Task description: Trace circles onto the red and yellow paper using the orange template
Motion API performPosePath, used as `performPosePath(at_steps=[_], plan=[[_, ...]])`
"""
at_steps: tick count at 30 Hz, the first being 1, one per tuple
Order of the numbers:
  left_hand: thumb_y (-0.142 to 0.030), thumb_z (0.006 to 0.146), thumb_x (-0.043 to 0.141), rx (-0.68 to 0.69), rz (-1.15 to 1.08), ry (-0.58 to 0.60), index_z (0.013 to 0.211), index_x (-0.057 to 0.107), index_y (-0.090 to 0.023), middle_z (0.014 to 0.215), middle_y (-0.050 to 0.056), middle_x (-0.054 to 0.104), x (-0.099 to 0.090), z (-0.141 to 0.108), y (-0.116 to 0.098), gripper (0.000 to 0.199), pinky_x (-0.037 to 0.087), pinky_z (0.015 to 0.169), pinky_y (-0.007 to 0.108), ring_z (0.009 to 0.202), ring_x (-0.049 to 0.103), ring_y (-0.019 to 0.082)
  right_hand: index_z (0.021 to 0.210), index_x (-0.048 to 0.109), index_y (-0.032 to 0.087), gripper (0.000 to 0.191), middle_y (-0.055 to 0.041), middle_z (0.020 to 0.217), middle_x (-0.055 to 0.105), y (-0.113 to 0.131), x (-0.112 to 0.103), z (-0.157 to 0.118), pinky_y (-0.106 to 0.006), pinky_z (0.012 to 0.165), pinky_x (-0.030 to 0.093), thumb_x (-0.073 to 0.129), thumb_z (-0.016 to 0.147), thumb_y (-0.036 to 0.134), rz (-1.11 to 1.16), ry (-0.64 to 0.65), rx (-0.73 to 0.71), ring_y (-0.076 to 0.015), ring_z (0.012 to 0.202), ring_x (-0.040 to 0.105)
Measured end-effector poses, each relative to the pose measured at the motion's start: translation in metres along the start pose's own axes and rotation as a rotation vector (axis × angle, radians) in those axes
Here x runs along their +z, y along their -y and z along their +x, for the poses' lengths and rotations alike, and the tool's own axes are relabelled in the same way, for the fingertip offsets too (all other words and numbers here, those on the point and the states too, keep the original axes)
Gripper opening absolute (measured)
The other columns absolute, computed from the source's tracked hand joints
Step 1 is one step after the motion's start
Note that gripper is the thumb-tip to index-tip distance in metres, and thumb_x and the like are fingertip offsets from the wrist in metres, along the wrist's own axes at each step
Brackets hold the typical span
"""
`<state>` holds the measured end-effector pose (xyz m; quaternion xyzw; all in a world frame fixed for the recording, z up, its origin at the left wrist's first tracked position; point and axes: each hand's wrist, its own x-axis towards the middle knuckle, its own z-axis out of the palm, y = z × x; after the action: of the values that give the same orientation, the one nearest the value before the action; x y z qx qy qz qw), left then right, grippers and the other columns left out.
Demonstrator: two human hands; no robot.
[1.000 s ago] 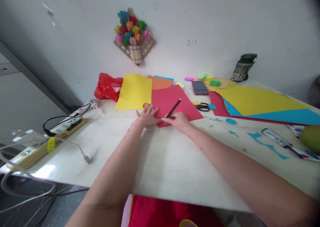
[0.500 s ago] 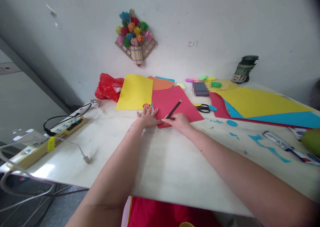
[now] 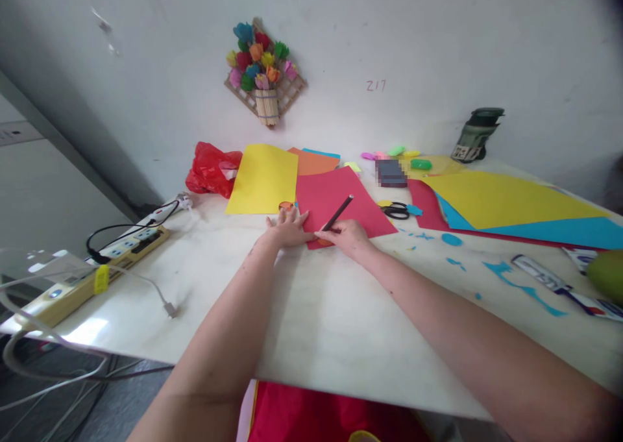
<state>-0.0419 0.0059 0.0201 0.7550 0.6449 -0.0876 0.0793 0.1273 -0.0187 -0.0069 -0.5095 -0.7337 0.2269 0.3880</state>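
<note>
My right hand (image 3: pixel 348 236) is closed around a dark pencil (image 3: pixel 339 211), its lower end at the near edge of a red sheet of paper (image 3: pixel 331 192). Spread fingers of my left hand (image 3: pixel 288 229) lie flat at that sheet's lower left corner. A small orange piece (image 3: pixel 322 242) shows beneath my right hand, partly covered. Just beyond my left fingertips is a round orange piece (image 3: pixel 285 206), beside a yellow sheet (image 3: pixel 265 182). The pencil's tip is hidden by my fingers.
Black-handled scissors (image 3: pixel 398 211) lie right of the red sheet, with blue paper scraps (image 3: pixel 523 283) farther right. A phone-like dark object (image 3: pixel 391 172), a bottle (image 3: pixel 477 135) and more coloured sheets (image 3: pixel 516 198) are behind. A power strip (image 3: pixel 131 247) with cables stands left, near a red plastic bag (image 3: pixel 211 168).
</note>
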Motion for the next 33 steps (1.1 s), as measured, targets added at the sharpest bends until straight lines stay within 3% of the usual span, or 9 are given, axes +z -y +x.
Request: performPosePath(at_steps=[33], plan=[[-0.064, 0.069, 0.027, -0.029, 0.026, 0.004, 0.130, -0.002, -0.034, 0.136, -0.004, -0.010, 0.0006, 0.0007, 0.0016, 0.074, 0.001, 0.087, 0.062, 0.122, -0.010, 0.028, 0.076, 0.066, 0.025, 0.032, -0.0007, 0.073, 0.067, 0.0001, 0.0001, -0.0003, -0.020, 0.056, 0.043, 0.055, 0.060, 0.051, -0.036, -0.011, -0.009, -0.0140, 0.068, 0.060]])
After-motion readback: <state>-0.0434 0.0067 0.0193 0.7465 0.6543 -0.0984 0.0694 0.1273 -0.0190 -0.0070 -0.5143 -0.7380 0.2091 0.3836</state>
